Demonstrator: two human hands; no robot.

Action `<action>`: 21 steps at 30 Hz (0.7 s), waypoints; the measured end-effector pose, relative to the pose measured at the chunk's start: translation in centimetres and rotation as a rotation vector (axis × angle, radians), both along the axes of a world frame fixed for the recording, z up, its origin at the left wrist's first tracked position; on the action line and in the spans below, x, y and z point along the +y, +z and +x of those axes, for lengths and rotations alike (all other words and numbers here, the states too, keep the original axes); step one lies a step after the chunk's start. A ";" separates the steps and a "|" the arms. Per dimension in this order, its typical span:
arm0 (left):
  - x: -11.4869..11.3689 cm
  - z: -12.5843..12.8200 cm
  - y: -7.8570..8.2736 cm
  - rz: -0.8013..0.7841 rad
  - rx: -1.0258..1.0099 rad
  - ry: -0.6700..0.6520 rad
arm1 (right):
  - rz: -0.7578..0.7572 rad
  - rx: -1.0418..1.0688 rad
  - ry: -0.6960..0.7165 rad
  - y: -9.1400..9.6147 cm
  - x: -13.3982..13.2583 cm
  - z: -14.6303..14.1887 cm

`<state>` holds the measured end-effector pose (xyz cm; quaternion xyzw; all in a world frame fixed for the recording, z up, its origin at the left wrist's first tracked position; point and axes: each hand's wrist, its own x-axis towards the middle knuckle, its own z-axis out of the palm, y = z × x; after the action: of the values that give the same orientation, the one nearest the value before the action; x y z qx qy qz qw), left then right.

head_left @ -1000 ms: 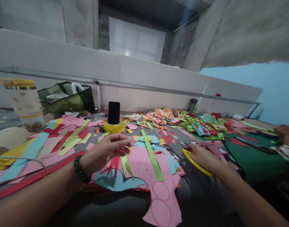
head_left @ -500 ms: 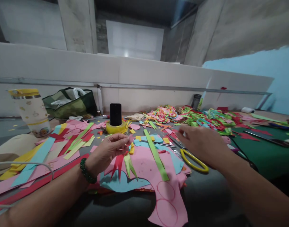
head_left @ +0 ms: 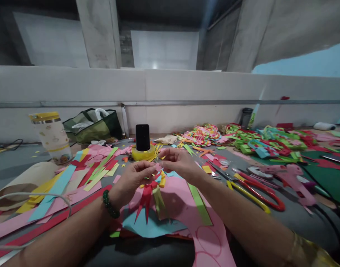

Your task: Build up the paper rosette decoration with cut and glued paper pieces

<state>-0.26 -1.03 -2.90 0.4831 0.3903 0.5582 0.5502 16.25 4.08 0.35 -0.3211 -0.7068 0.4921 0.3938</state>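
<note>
My left hand, with a dark green bead bracelet at its wrist, pinches a small pink felt piece. Red felt strips with pointed ends and a green strip hang below, beside small yellow and blue bits; how they join is hidden. My right hand meets the left, its thumb and fingers closed at the same spot, but what lies in its fingertips is too small to make out. Beneath both hands lies a pink felt sheet with drawn circles, over a light blue sheet.
Yellow-handled scissors, red-handled scissors and a pink glue gun lie right of my right forearm. A phone stands in a yellow tape roll. Felt strips and a tumbler are at left, colourful felt pieces behind.
My right hand has come left from above the scissors to the left hand, fingers now closed. The view has shifted, and the glue gun and red-handled scissors now show.
</note>
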 end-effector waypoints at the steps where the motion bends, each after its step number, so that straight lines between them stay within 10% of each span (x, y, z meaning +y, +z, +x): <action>1: 0.0 0.1 -0.1 -0.003 0.002 -0.002 | -0.017 0.007 0.013 -0.2 0.1 0.1; 21: -0.3 0.3 -0.9 0.423 0.571 0.199 | -0.058 0.051 0.112 -1.6 0.8 -0.3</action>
<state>0.06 -1.30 -3.79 0.6821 0.4493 0.5200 0.2499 15.99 4.83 -1.23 -0.2797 -0.6990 0.5416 0.3741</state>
